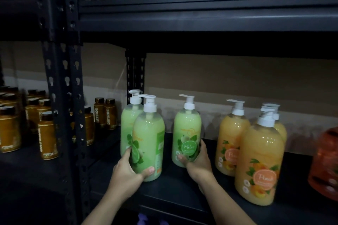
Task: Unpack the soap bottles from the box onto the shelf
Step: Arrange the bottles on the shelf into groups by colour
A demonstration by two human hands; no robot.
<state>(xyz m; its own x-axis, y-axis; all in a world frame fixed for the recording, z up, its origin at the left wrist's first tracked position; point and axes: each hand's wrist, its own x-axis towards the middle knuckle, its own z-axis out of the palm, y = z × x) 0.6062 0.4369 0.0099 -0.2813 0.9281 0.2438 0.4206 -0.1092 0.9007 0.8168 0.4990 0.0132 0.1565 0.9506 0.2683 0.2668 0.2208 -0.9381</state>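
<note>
Three green melon soap bottles with white pumps stand on the dark shelf (175, 186). My left hand (128, 171) grips the front left green bottle (149, 140) near its base, thumb across the front. Behind it stands a second green bottle (129, 122). My right hand (197, 162) grips the lower part of the middle green bottle (186, 131), which has a Melon label. To the right stand several orange peach bottles, the nearest (259, 162) at the shelf's front edge. The box is out of view.
A black slotted upright post (64, 97) stands left of the bottles. Beyond it are several small amber bottles (47, 133) with dark caps. A red-orange bottle (325, 162) sits at the far right. The shelf above (201, 11) holds more green and orange bottles.
</note>
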